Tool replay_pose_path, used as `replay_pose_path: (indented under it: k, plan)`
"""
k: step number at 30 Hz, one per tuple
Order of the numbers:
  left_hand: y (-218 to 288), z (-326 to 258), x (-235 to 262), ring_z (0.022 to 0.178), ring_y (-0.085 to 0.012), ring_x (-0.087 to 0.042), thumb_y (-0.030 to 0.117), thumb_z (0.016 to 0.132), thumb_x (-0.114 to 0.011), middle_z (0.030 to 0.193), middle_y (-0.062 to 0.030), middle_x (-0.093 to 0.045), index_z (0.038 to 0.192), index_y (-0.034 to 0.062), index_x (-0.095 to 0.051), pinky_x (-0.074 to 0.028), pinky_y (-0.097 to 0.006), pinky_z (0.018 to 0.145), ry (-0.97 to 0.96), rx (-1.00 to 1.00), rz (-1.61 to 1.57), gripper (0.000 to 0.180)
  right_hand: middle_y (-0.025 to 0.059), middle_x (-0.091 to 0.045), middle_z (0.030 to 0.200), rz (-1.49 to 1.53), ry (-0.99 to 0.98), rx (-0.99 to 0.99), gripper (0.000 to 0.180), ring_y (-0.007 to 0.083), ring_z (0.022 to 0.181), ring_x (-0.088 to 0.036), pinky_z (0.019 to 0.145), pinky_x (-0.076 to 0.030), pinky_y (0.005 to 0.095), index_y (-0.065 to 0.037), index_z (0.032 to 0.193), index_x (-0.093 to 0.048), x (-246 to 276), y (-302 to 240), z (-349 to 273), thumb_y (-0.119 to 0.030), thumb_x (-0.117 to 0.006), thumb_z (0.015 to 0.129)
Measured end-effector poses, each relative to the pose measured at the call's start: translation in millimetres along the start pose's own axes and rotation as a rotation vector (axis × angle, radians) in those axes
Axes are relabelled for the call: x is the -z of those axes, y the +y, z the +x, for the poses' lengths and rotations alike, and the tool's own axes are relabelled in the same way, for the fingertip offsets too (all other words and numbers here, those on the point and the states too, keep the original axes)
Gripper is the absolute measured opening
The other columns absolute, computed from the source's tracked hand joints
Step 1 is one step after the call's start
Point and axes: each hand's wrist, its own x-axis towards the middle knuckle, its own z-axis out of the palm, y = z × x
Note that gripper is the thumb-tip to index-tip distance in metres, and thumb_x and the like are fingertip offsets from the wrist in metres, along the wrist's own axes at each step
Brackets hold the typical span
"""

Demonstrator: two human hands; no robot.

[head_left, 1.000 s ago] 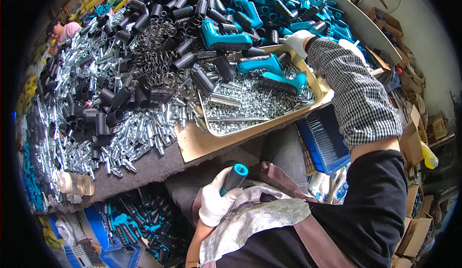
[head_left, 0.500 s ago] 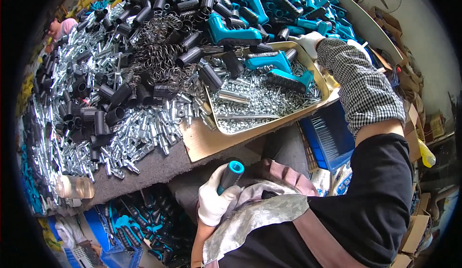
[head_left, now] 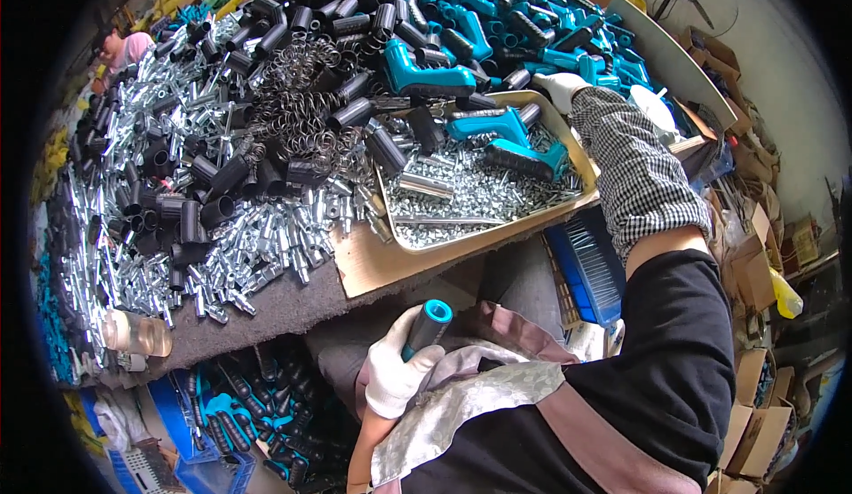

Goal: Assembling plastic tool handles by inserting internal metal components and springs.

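In my gloved left hand [head_left: 398,365], closed near my lap, stands a black tool handle [head_left: 426,327] with a teal ring at its open upper end. My gloved right hand [head_left: 561,87] reaches to the far rim of a metal tray [head_left: 497,238], beside a pile of teal and black pistol-shaped handles [head_left: 555,28]. Its fingers stretch left toward a black tube end [head_left: 518,79]; their tips show only in part. Small metal pieces [head_left: 484,183] fill the tray. On them lie teal handles [head_left: 528,160] and a shiny metal tube [head_left: 426,184].
Left of the tray are heaped black sleeves [head_left: 191,221], coil springs [head_left: 293,94] and metal bits [head_left: 284,232]. A clear jar [head_left: 140,332] stands at the table's left edge. Below are blue bins [head_left: 586,268] and finished-looking handles [head_left: 240,418]. Another person [head_left: 124,50] is far left.
The view has shifted slightly. My right forearm is drawn a little inward to the left, its hand still at the tray's far rim. My left hand keeps holding the handle.
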Motion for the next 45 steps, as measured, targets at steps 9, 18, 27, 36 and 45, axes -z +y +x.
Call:
replay_pose_path:
  k: [9,18,27,36,45]
  plan:
    - [6.2,1.3,-2.4,0.090,-0.0264,-0.072,0.051,0.082,-0.078,0.098,-0.0182,-0.071,0.128,0.0031,-0.061,-0.054,-0.035,0.080,-0.024,0.013,0.075,0.069,0.0189,-0.068,0.120,0.008,0.047,-0.023,0.033,0.0376,0.113,-0.065,0.094,-0.052,0.0433,-0.013,0.127,-0.063,6.3,-3.1,6.3,-0.021,-0.052,0.098]
    - [16.4,2.6,-10.7,0.088,-0.0195,-0.069,0.070,0.080,-0.070,0.096,-0.0142,-0.071,0.129,-0.0010,-0.059,-0.053,-0.032,0.080,-0.035,0.038,0.099,0.087,0.0211,-0.071,0.103,-0.105,0.211,-0.004,0.038,0.0392,0.102,-0.068,0.086,-0.055,0.0448,-0.009,0.114,-0.068,53.5,0.6,17.1,-0.007,-0.064,0.076]
    - [33.5,-10.6,-24.8,0.090,-0.0241,-0.073,0.055,0.085,-0.073,0.098,-0.0172,-0.073,0.130,0.0000,-0.059,-0.055,-0.033,0.081,-0.096,-0.109,0.100,0.072,0.0209,-0.072,0.099,0.122,-0.071,0.088,0.054,0.0339,0.089,-0.071,0.075,-0.058,0.0426,0.000,0.111,-0.069,98.2,-57.7,-12.3,-0.033,-0.078,0.069]
    - [43.4,-28.1,-22.1,0.090,-0.0188,-0.071,0.044,0.087,-0.076,0.099,-0.0133,-0.073,0.132,-0.0003,-0.058,-0.054,-0.031,0.083,-0.129,-0.075,0.090,0.065,0.0262,-0.069,0.099,0.233,0.342,0.182,0.040,0.0415,0.097,-0.067,0.083,-0.053,0.0469,0.002,0.106,-0.068,64.3,-83.3,-62.5,-0.033,-0.067,0.088]
    - [51.5,-30.2,-32.2,0.092,-0.0190,-0.070,0.044,0.088,-0.076,0.100,-0.0152,-0.072,0.131,-0.0004,-0.058,-0.053,-0.031,0.084,-0.113,-0.054,0.052,0.064,0.0177,-0.073,0.089,0.267,0.655,-0.014,0.027,0.0354,0.081,-0.072,0.070,-0.057,0.0429,-0.007,0.100,-0.073,49.2,-77.6,-83.7,-0.031,-0.066,0.088]
